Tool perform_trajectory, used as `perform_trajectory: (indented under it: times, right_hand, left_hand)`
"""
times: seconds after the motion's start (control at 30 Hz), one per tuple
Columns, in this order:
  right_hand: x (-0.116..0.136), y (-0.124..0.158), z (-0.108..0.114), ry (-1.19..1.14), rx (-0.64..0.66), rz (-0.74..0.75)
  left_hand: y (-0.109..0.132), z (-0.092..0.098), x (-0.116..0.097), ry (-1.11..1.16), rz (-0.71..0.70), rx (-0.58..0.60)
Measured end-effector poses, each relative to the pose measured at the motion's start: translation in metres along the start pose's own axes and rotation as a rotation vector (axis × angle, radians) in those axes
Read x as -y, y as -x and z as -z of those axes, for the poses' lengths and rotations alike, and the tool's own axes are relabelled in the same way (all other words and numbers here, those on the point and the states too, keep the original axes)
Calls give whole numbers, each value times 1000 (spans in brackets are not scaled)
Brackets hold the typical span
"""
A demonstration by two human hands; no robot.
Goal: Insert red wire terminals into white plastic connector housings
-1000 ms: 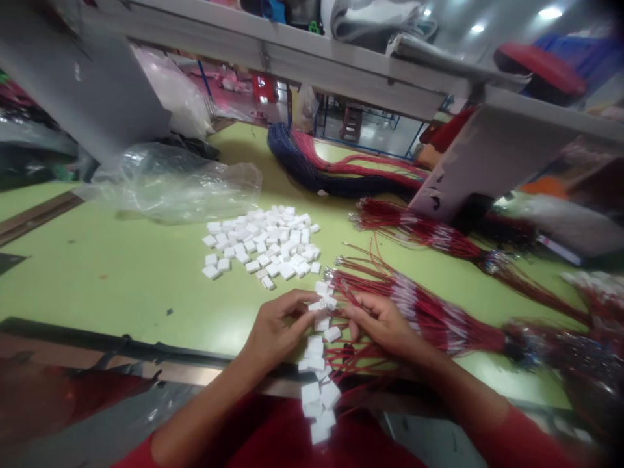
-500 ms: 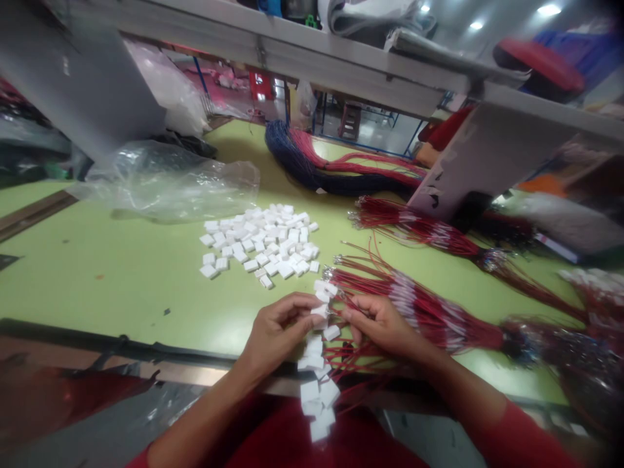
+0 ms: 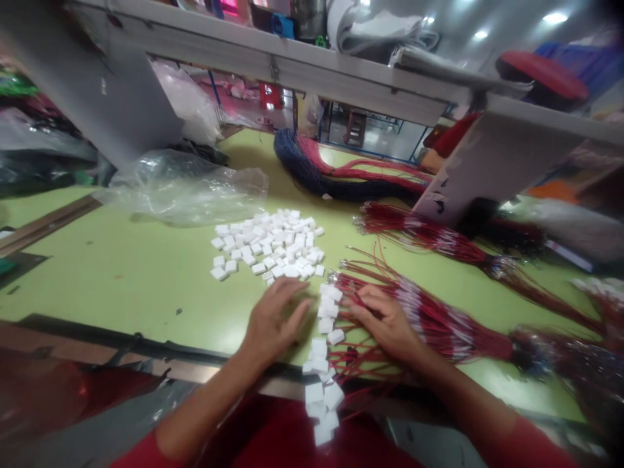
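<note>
My left hand point(image 3: 275, 318) is held over the table edge with thumb and fingers apart and nothing between them. Just beyond its fingertips lies a heap of small white plastic connector housings point(image 3: 266, 244). To its right runs a column of white housings with red wires point(image 3: 327, 309), stretching down past the table edge toward my lap. My right hand point(image 3: 385, 322) is closed at the right side of this column, its thumb and fingers pinching a red wire point(image 3: 357, 298). Beside and behind it spreads a bundle of red wires with metal terminal ends point(image 3: 429, 312).
A second red wire bundle point(image 3: 429, 231) lies farther back. Behind it are coiled blue and pink wires point(image 3: 312, 169). A clear plastic bag point(image 3: 195, 188) rests at the back left. A grey shelf beam point(image 3: 292, 62) crosses above the green tabletop point(image 3: 146, 273), with upright panels at both sides.
My left hand has let go of the white housing in the column and moved left, its fingers now apart. My right hand stays beside the wires. The view has shifted slightly.
</note>
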State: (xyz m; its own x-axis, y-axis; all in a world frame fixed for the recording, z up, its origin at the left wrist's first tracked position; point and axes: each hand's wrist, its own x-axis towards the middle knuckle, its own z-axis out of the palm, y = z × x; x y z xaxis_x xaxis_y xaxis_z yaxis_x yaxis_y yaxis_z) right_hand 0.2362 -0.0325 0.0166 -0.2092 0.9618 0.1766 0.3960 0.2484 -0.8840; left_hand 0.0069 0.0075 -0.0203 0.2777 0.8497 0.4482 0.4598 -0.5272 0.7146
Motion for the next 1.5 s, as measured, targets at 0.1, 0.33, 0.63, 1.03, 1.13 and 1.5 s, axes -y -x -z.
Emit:
perform_trajectory:
  times: [0.1,0.33,0.63,1.03,1.13,1.5]
  right_hand:
    - [0,0,1,-30,22,-88]
    - [-7,5,0,-98,162,-209]
    - [4,4,-2,-160,170,-237]
    - [0,6,-5,-14,139,-150]
    - [1,6,-5,0,165,-130]
    - [-1,8,-11,-7,141,-77]
  left_hand:
    - [-20,10,24,-380,0,-1]
    - [-35,9,35,-408,-20,28]
    - [-2,11,-12,749,568,293]
    - [6,10,-20,874,647,286]
    - [7,9,-19,841,649,275]
    - [17,-6,-23,832,700,277]
